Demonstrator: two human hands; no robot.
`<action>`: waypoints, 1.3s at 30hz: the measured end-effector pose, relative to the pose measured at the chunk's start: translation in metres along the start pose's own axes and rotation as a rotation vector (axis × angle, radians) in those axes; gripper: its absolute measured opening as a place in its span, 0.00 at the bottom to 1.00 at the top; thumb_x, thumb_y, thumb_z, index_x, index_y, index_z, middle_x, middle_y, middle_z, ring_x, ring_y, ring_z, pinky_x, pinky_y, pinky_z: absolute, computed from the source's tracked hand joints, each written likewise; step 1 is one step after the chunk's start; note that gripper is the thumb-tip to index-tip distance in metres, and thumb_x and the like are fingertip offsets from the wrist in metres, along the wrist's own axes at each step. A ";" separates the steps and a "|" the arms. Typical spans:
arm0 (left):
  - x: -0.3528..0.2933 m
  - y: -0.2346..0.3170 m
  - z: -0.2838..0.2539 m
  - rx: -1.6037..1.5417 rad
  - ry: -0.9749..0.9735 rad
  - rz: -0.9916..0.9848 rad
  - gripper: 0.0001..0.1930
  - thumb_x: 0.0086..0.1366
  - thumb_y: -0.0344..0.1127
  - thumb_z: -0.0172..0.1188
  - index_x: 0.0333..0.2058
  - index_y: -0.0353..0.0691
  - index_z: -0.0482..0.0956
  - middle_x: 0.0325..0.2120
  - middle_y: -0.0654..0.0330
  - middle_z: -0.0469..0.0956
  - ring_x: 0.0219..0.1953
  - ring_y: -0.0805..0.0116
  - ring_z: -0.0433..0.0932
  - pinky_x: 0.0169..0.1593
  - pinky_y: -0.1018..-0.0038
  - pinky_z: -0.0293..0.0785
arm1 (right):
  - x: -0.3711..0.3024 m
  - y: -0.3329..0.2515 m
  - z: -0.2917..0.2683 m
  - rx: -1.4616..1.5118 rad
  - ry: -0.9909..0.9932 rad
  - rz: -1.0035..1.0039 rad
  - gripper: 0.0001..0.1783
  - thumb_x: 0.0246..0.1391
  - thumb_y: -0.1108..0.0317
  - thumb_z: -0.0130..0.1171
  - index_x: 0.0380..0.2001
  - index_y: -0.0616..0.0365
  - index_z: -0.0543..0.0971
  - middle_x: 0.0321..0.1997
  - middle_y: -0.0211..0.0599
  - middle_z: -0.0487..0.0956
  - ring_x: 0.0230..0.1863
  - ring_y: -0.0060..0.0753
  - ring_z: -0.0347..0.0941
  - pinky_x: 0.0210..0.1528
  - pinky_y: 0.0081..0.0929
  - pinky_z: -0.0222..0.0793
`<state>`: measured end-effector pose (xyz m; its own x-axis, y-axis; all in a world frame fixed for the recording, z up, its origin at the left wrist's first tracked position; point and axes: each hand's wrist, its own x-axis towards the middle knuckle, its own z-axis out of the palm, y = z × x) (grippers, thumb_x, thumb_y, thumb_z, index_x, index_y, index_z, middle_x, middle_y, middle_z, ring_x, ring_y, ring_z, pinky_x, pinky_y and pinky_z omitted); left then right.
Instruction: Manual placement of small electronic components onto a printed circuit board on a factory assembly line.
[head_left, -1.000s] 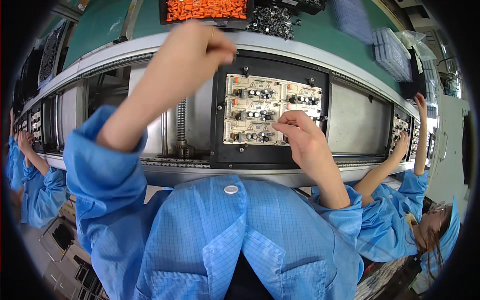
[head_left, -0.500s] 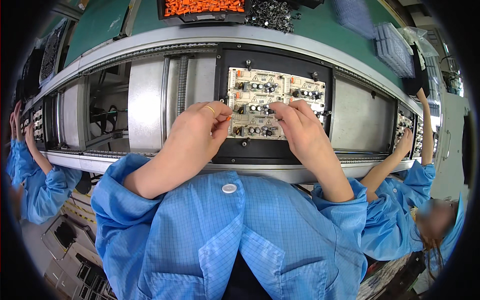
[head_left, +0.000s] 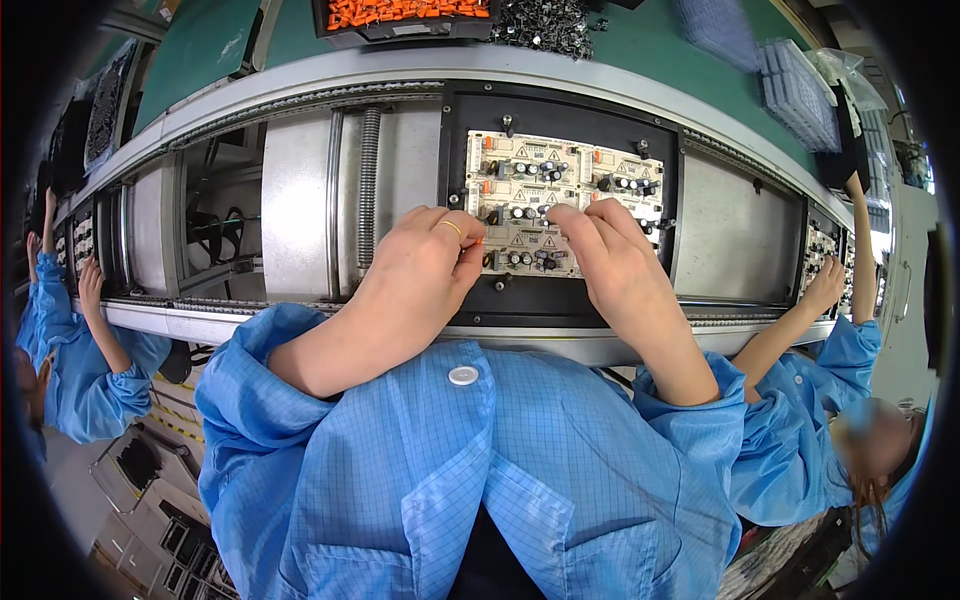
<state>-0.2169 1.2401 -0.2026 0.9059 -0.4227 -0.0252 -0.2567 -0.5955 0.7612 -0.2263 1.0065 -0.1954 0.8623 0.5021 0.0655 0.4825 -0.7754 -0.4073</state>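
A cream circuit board panel (head_left: 582, 204), filled with small capacitors and orange parts, lies in a black frame (head_left: 530, 298) in front of me. At the panel's lower left edge, my left hand (head_left: 425, 262) is closed in a pinch, with a small orange component (head_left: 480, 241) showing at its fingertips. My right hand (head_left: 622, 262) hovers over the middle of the panel, thumb and fingers drawn together near a row of capacitors (head_left: 522, 213). What those fingers hold, if anything, is hidden.
Beyond the rail (head_left: 400, 70), a black bin (head_left: 400, 32) of orange components stands beside a pile of small metallic parts (head_left: 545, 28). Clear plastic trays (head_left: 800, 95) are at the far right. Co-workers in blue sleeves (head_left: 100, 390) work on both sides.
The panel, its frame and both my hands appear slightly further right. My left fingers stay at the panel's left edge with the orange component; my right hand keeps its pinch over the middle.
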 end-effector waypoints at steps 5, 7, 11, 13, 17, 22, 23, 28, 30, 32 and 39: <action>0.001 -0.003 0.004 0.048 0.011 0.045 0.07 0.57 0.23 0.64 0.36 0.31 0.80 0.30 0.53 0.78 0.33 0.59 0.79 0.37 0.68 0.76 | -0.001 0.002 0.005 0.073 0.084 0.065 0.25 0.48 0.81 0.60 0.52 0.57 0.73 0.33 0.40 0.78 0.40 0.43 0.73 0.42 0.36 0.72; 0.001 -0.003 0.005 0.096 0.016 0.082 0.07 0.56 0.23 0.64 0.35 0.31 0.80 0.29 0.53 0.78 0.34 0.57 0.78 0.38 0.67 0.75 | -0.003 0.001 0.004 0.062 0.083 0.091 0.26 0.48 0.81 0.61 0.52 0.57 0.73 0.33 0.40 0.78 0.39 0.42 0.73 0.40 0.36 0.72; 0.005 0.001 0.009 0.141 0.006 0.094 0.07 0.56 0.23 0.64 0.35 0.32 0.80 0.29 0.53 0.78 0.35 0.54 0.76 0.40 0.65 0.74 | -0.007 0.002 0.004 0.054 0.078 0.114 0.28 0.47 0.81 0.62 0.54 0.57 0.73 0.34 0.40 0.79 0.38 0.42 0.73 0.39 0.35 0.72; 0.008 0.001 0.011 0.153 -0.005 0.091 0.07 0.56 0.23 0.64 0.34 0.31 0.80 0.29 0.53 0.78 0.35 0.54 0.76 0.40 0.64 0.74 | -0.006 0.002 0.003 0.054 0.081 0.119 0.29 0.46 0.80 0.63 0.55 0.56 0.73 0.34 0.40 0.79 0.38 0.41 0.73 0.39 0.35 0.72; 0.009 0.001 0.014 0.178 -0.020 0.074 0.06 0.56 0.23 0.64 0.34 0.31 0.79 0.29 0.52 0.78 0.36 0.53 0.76 0.41 0.63 0.74 | -0.008 0.001 -0.001 0.082 0.240 0.089 0.32 0.45 0.80 0.66 0.56 0.57 0.72 0.35 0.40 0.79 0.38 0.41 0.74 0.40 0.34 0.72; 0.012 0.004 0.015 0.199 -0.034 0.076 0.05 0.56 0.23 0.63 0.33 0.31 0.79 0.29 0.51 0.77 0.36 0.51 0.76 0.41 0.62 0.74 | -0.022 0.006 -0.007 0.102 0.404 0.116 0.33 0.44 0.80 0.68 0.57 0.60 0.72 0.37 0.39 0.80 0.39 0.39 0.75 0.42 0.32 0.72; 0.013 0.004 0.015 0.199 -0.037 0.080 0.05 0.56 0.23 0.63 0.32 0.31 0.79 0.29 0.51 0.77 0.37 0.51 0.76 0.42 0.62 0.74 | -0.023 0.006 -0.007 0.109 0.415 0.121 0.33 0.44 0.80 0.68 0.57 0.60 0.72 0.38 0.39 0.81 0.39 0.39 0.75 0.42 0.32 0.72; 0.014 0.001 0.015 0.204 -0.034 0.096 0.06 0.57 0.23 0.63 0.34 0.32 0.79 0.28 0.51 0.77 0.37 0.50 0.75 0.41 0.61 0.73 | -0.024 0.004 -0.003 0.155 0.436 0.114 0.30 0.46 0.82 0.65 0.56 0.60 0.73 0.38 0.39 0.81 0.39 0.37 0.75 0.43 0.30 0.72; 0.016 -0.003 0.009 0.192 -0.045 0.094 0.06 0.59 0.24 0.62 0.36 0.32 0.78 0.28 0.52 0.78 0.36 0.53 0.76 0.39 0.64 0.73 | -0.020 0.000 0.001 0.185 0.430 0.130 0.29 0.47 0.83 0.64 0.55 0.61 0.73 0.38 0.39 0.81 0.40 0.38 0.76 0.43 0.31 0.72; 0.016 -0.003 -0.005 0.197 -0.033 0.087 0.07 0.59 0.24 0.62 0.37 0.32 0.78 0.28 0.53 0.78 0.35 0.55 0.77 0.38 0.65 0.73 | -0.016 -0.007 0.001 0.243 0.420 0.155 0.27 0.47 0.84 0.62 0.54 0.61 0.74 0.37 0.39 0.81 0.40 0.40 0.76 0.43 0.31 0.72; -0.021 -0.199 -0.145 0.575 0.787 -0.318 0.24 0.67 0.43 0.56 0.54 0.29 0.70 0.52 0.34 0.71 0.58 0.38 0.67 0.57 0.48 0.65 | 0.026 -0.067 0.028 0.299 -0.151 -0.275 0.26 0.48 0.70 0.64 0.52 0.59 0.74 0.52 0.43 0.77 0.63 0.45 0.67 0.72 0.51 0.52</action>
<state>-0.1359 1.4662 -0.2595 0.8712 0.2569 0.4184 0.0994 -0.9268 0.3622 -0.2406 1.0819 -0.1918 0.6648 0.7423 0.0833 0.6060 -0.4708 -0.6411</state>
